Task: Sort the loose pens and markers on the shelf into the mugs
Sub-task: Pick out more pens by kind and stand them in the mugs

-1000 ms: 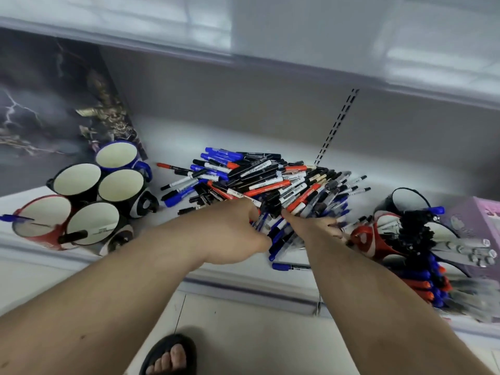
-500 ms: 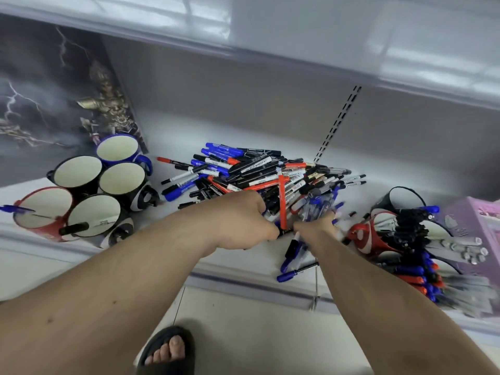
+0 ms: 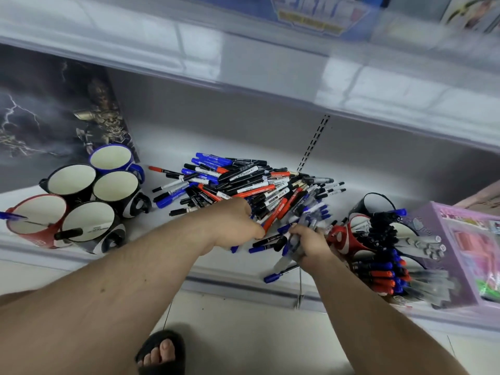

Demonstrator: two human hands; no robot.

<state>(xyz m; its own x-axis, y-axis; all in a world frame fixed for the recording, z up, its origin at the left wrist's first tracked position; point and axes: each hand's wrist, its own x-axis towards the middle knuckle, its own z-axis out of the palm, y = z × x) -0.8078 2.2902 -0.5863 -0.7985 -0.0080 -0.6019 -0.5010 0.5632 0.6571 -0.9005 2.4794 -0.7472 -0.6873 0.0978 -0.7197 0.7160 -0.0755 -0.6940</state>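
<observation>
Two bare forearms reach to the shelf (image 3: 151, 255). Nearest, the right hand (image 3: 311, 246) clenches a bundle of clear blue-capped pens (image 3: 307, 226) by the red mug (image 3: 349, 239). The left hand (image 3: 235, 223) is curled at the pile's front edge, pinching a red marker (image 3: 276, 215). Behind them lies the heap of pens and markers (image 3: 243, 185). Five mugs (image 3: 116, 185) cluster far left.

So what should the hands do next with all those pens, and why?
Probably carry the bunch of pens that the right hand grips over to the mugs on the right, which already hold sorted pens. The left hand is at the pile, so it can pick the next ones.
</observation>
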